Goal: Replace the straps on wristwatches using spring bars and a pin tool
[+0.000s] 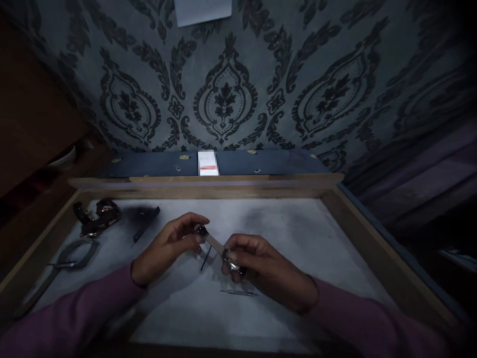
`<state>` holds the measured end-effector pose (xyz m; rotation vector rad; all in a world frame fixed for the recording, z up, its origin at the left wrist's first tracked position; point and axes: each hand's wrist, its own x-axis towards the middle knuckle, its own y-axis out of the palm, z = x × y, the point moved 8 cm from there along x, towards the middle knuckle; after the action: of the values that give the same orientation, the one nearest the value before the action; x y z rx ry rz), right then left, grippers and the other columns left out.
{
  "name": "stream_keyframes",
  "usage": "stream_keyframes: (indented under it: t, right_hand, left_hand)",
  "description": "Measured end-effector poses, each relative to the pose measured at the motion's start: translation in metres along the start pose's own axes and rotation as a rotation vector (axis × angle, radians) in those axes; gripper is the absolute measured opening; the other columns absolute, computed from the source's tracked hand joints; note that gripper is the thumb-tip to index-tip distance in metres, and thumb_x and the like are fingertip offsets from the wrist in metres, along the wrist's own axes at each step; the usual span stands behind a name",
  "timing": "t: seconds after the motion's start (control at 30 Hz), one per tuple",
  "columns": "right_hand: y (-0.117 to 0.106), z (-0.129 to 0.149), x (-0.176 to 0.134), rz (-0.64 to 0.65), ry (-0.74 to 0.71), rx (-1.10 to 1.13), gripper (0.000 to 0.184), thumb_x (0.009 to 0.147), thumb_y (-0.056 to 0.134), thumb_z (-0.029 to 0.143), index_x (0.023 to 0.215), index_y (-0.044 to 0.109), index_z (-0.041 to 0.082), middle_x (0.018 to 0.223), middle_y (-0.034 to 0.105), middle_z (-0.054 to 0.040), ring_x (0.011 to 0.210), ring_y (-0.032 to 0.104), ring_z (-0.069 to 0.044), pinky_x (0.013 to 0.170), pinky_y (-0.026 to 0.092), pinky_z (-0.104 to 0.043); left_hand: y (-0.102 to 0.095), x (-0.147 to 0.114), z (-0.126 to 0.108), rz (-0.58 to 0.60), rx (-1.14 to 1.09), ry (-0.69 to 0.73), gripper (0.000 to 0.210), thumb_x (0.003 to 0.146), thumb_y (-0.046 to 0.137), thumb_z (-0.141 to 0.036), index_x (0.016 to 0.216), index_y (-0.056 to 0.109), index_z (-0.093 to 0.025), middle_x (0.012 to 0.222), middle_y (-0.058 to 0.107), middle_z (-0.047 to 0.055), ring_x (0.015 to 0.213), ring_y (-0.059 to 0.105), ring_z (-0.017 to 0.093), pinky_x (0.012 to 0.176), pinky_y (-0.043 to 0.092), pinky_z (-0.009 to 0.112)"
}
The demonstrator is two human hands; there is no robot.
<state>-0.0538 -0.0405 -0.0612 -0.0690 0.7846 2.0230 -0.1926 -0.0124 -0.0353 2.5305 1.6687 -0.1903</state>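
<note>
A wristwatch [215,243] with a light-toned strap lining is held above the white surface [298,308]. My right hand [266,266] is closed around its shiny case, the thumb lying over it. At the strap's dark far end, my left hand [169,246] has its thumb and fingers closed about the buckle area; the exact contact is hard to see in the dim light. Below the watch lies a slim metal double-ended tool [238,293]. A thin dark stick-like piece [205,257] shows between the hands, under the strap.
Raised wooden edges [357,248] frame the white surface. Several dark-strapped watches [99,216] are heaped at the back left, near a dark narrow object [147,226] and a grey belt-like strap [76,253]. Behind the frame stands a white-and-red box [207,163].
</note>
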Motion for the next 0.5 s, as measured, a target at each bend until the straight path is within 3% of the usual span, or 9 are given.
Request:
stream_keyframes:
  t: [0.1, 0.5]
  right_hand:
    - [-0.001, -0.001, 0.001, 0.006, -0.002, -0.020, 0.023, 0.076, 0.078, 0.033, 0.076, 0.063, 0.015, 0.066, 0.069, -0.0001, 0.052, 0.057, -0.007, 0.053, 0.041, -0.019]
    - [0.001, 0.002, 0.000, 0.017, -0.043, -0.043, 0.022, 0.076, 0.078, 0.033, 0.076, 0.064, 0.016, 0.066, 0.066, 0.0011, 0.057, 0.058, -0.008, 0.053, 0.044, -0.020]
  left_hand:
    - [0.006, 0.000, 0.002, 0.056, -0.072, -0.048, 0.030, 0.082, 0.068, -0.028, 0.109, 0.063, -0.015, 0.081, 0.058, 0.001, 0.069, 0.054, 0.012, 0.066, 0.047, 0.026]
    - [0.017, 0.001, 0.003, 0.135, -0.202, -0.062, 0.019, 0.078, 0.074, -0.024, 0.089, 0.065, -0.012, 0.068, 0.059, -0.001, 0.060, 0.053, 0.009, 0.057, 0.045, 0.023]
